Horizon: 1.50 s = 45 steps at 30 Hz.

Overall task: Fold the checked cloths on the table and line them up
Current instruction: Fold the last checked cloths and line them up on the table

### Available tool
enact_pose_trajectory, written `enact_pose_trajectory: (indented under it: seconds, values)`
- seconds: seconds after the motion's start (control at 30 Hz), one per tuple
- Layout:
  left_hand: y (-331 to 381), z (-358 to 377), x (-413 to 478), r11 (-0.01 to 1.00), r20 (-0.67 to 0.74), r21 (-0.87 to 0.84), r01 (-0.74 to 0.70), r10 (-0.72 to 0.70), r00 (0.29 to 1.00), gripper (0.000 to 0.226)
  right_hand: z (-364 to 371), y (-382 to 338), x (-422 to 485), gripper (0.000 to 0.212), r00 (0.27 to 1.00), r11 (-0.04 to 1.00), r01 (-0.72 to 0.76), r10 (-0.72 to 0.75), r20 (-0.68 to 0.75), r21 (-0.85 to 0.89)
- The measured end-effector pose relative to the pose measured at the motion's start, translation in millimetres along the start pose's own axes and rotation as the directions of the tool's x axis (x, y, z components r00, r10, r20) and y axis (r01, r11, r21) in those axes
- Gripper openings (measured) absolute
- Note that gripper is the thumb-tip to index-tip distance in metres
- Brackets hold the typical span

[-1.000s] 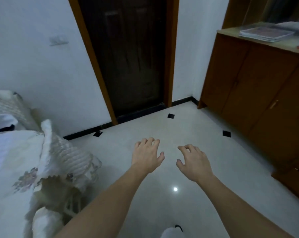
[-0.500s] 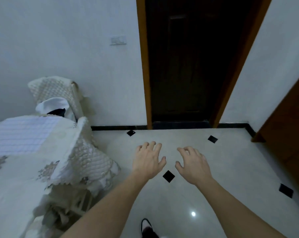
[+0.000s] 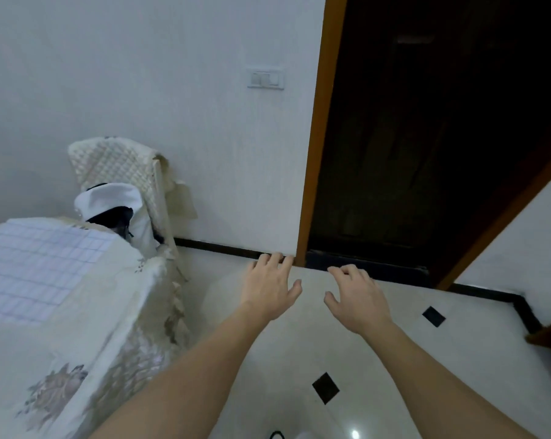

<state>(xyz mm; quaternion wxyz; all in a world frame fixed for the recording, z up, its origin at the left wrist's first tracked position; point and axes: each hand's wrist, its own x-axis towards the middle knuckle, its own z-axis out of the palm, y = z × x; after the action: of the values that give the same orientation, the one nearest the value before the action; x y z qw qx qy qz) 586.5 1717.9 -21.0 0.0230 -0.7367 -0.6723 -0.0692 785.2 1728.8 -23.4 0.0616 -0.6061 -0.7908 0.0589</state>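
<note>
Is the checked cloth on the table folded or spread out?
Spread out: the checked cloth lies flat on the table, no fold visible; its left part is cut off.

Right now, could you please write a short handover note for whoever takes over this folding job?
Left hand: open, holds nothing, out over the floor.
Right hand: open, holds nothing, beside the left.
Checked cloth: lies spread flat on the table at the left, partly out of frame. No other cloth is in view.
Done: nothing folded that can be seen.
Left: step to the table, fold the cloths, line them up.
</note>
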Motion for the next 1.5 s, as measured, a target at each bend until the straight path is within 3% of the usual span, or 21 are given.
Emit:
enact_pose_trajectory:
  seconds: [0.33, 0.7, 0.9, 1.03, 1.27, 1.37, 1.5]
  values:
    - [-83, 20, 143, 0.995, 0.04, 0.051, 0.091, -0.093, 0.995, 0.056, 16, -26, 182, 0.051, 0.995, 0.995, 0.1, -0.1, 0.023, 0.016]
    - [-198, 45, 229, 0.914, 0.046, 0.09, 0.395, -0.4, 0.915, 0.058, 55, -94, 381, 0.048, 0.888, 0.894, 0.445, -0.448, 0.106, 0.051]
    - [-265, 34, 248, 0.792, 0.039, 0.164, 0.588, -0.601, 0.799, 0.056, 73, -163, 477, 0.049, 0.737, 0.752, 0.653, -0.659, 0.15, 0.097]
    - [-293, 29, 224, 0.637, -0.016, 0.162, 0.754, -0.762, 0.647, 0.052, 91, -222, 512, 0.053, 0.583, 0.61, 0.782, -0.788, 0.196, 0.127]
    - [-309, 22, 147, 0.337, -0.016, 0.205, 0.919, -0.938, 0.347, 0.053, 117, -332, 499, 0.052, 0.277, 0.316, 0.915, -0.944, 0.181, 0.249]
    - [-319, 23, 111, 0.257, -0.007, 0.215, 0.942, -0.964, 0.264, 0.054, 126, -371, 481, 0.052, 0.158, 0.202, 0.942, -0.972, 0.175, 0.267]
    - [-342, 29, 72, 0.189, 0.007, 0.229, 0.955, -0.981, 0.192, 0.057, 137, -415, 463, 0.049, 0.054, 0.094, 0.961, -0.986, 0.158, 0.26]
